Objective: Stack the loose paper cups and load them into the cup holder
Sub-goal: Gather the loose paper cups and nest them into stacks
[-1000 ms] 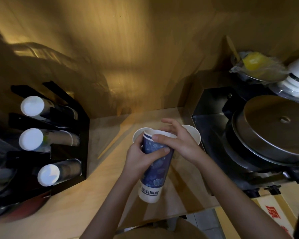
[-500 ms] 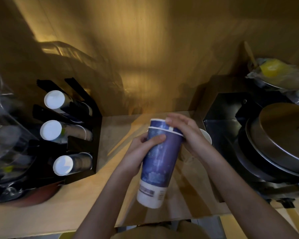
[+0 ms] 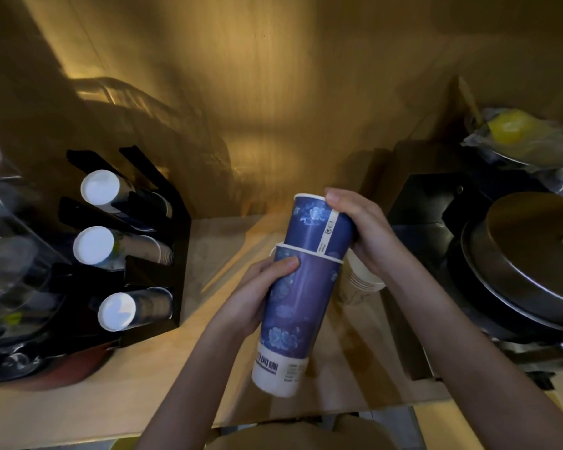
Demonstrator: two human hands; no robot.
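Observation:
I hold a stack of blue flowered paper cups [image 3: 298,300] tilted above the wooden counter, its white base toward me. My left hand [image 3: 257,293] grips the lower cup of the stack. My right hand [image 3: 361,232] grips the upper blue cup [image 3: 319,225], which sticks well out of the lower one. Behind the stack, a pale paper cup stack [image 3: 361,277] stands on the counter. At the left stands the black cup holder [image 3: 153,241] with three slots, each holding cups lying base outward.
A round metal lid [image 3: 530,254] on a black appliance fills the right side. Bagged yellow food [image 3: 514,134] lies at the far right back. Clear plastic containers [image 3: 10,238] crowd the left edge. The wooden counter [image 3: 78,410] has a front edge close to my body.
The upper blue cup has slid further out of the stack, from nearly flush to far exposed. The stack has lifted and tilted, and the view has shifted left.

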